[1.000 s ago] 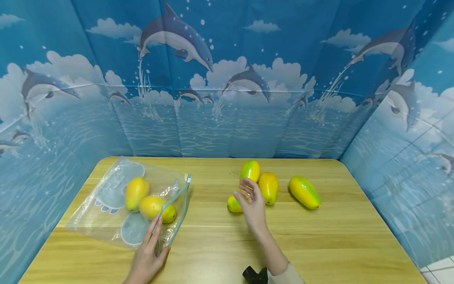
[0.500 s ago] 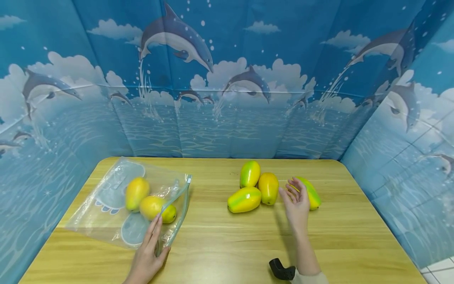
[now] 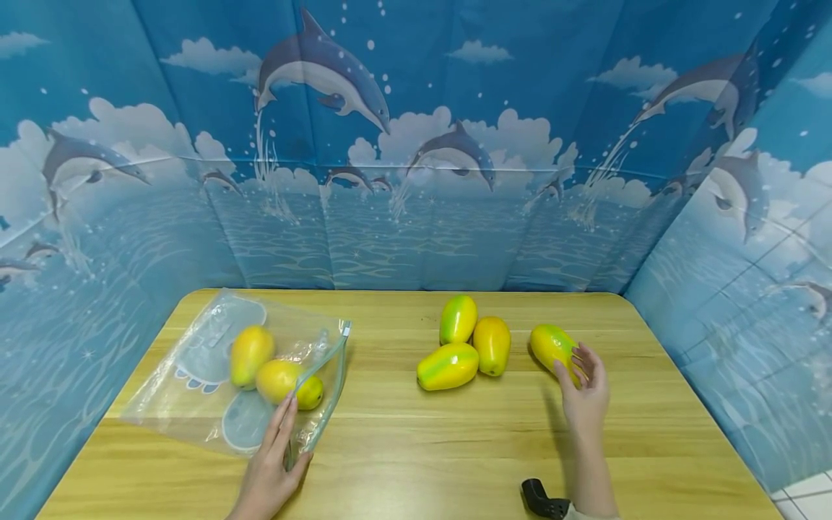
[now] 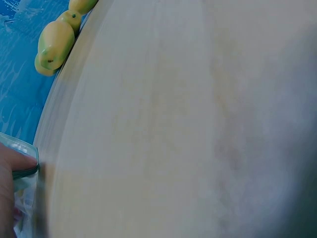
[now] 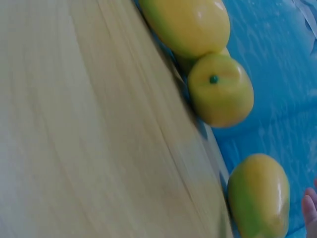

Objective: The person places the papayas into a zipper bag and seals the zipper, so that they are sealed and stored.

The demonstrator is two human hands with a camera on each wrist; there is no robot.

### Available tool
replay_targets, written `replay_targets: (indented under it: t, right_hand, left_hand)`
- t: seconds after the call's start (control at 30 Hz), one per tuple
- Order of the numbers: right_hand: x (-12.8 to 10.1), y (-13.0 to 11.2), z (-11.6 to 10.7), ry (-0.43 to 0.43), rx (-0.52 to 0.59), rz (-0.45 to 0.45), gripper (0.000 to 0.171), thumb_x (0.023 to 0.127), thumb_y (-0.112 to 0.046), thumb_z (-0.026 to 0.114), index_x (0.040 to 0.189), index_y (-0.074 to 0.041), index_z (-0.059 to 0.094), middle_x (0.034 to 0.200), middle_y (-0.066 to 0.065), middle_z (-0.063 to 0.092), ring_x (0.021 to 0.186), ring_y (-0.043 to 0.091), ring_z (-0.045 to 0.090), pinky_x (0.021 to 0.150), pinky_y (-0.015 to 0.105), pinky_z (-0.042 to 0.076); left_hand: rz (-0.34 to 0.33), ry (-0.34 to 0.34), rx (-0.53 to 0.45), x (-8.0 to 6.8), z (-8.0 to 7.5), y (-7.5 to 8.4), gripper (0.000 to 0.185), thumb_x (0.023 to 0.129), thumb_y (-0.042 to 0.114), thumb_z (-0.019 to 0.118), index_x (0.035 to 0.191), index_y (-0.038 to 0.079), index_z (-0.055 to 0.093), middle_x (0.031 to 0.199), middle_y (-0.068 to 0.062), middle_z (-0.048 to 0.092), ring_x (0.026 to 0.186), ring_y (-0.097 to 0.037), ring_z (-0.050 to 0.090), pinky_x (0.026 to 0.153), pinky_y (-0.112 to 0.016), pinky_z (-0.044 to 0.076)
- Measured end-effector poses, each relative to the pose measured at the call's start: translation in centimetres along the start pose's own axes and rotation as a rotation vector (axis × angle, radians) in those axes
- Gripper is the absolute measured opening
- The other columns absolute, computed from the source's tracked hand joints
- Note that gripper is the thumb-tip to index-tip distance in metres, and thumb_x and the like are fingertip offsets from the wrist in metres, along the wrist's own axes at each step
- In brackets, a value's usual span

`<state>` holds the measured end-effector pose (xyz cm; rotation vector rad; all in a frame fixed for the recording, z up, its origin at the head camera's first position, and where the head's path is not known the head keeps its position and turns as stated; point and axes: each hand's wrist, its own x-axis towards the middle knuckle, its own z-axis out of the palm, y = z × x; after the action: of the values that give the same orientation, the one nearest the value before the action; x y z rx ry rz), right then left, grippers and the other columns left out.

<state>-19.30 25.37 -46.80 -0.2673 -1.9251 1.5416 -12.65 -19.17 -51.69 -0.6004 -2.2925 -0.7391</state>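
My left hand (image 3: 273, 458) holds the mouth of a clear zip bag (image 3: 169, 393); in the left wrist view, a digit (image 4: 20, 159) is against its green seal (image 4: 26, 172). Inside the bag lie two yellow mangoes, one upright (image 3: 251, 355) and one sideways (image 3: 276, 379). On the right, my right hand (image 3: 587, 393) has its thumb and fingers spread around the near end of a yellow-green mango (image 3: 549, 343). The right wrist view shows this mango (image 5: 260, 196) with fingertips (image 5: 310, 210) beside it and a gap between; any contact at the thumb cannot be told.
Three more mangoes sit close together at mid-table: one at the back (image 3: 458, 319), one on the right (image 3: 492, 347), one lying in front (image 3: 448, 366). A black device (image 3: 544, 500) is at my right wrist. Behind the wooden table (image 3: 403, 448) hangs a dolphin-print curtain (image 3: 422, 238).
My right hand has moved right from the cluster of three mangoes to the lone mango at the right. My left hand and the bag have stayed in place.
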Motion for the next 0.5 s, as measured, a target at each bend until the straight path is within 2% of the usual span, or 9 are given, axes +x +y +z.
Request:
replay_targets:
  t: [0.1, 0.17, 0.33, 0.5]
  right_hand:
    - [0.2, 0.3, -0.7, 0.015, -0.048, 0.029, 0.049, 0.083, 0.000, 0.062, 0.128, 0.001, 0.044, 0.116, 0.000, 0.051, 0.107, 0.016, 0.044, 0.088, 0.014, 0.038]
    - [0.4, 0.5, -1.2, 0.016, -0.088, 0.049, 0.049, 0.083, -0.003, 0.062, 0.129, -0.001, 0.044, 0.119, 0.004, 0.050, 0.110, 0.018, 0.043, 0.091, 0.015, 0.036]
    - [0.8, 1.1, -2.1, -0.033, -0.187, 0.078, 0.051, 0.084, -0.008, 0.063, 0.131, -0.001, 0.043, 0.128, 0.013, 0.044, 0.115, 0.025, 0.037, 0.100, 0.032, 0.031]
    - [1.2, 1.5, -2.8, -0.150, -0.225, 0.128, 0.057, 0.083, -0.009, 0.064, 0.133, 0.000, 0.039, 0.133, 0.018, 0.035, 0.120, 0.033, 0.031, 0.104, 0.047, 0.028]
  left_hand:
    - [0.001, 0.002, 0.002, 0.0, 0.0, 0.0, 0.103, 0.045, -0.005, 0.081, 0.136, -0.006, 0.033, 0.142, -0.018, 0.032, 0.132, -0.004, 0.022, 0.092, -0.009, 0.034]
    - [-0.001, 0.002, 0.003, 0.0, 0.0, 0.0, 0.103, 0.045, -0.005, 0.082, 0.136, -0.006, 0.033, 0.142, -0.018, 0.032, 0.132, -0.004, 0.022, 0.091, -0.010, 0.036]
    - [-0.005, -0.002, 0.020, -0.1, 0.0, 0.0, 0.103, 0.046, -0.004, 0.082, 0.137, -0.006, 0.033, 0.142, -0.017, 0.032, 0.132, -0.002, 0.021, 0.080, -0.018, 0.047]
    - [-0.003, -0.004, 0.027, 0.0, 0.0, 0.0, 0.103, 0.046, -0.004, 0.082, 0.137, -0.006, 0.033, 0.141, -0.017, 0.032, 0.131, -0.001, 0.021, 0.073, -0.024, 0.050]
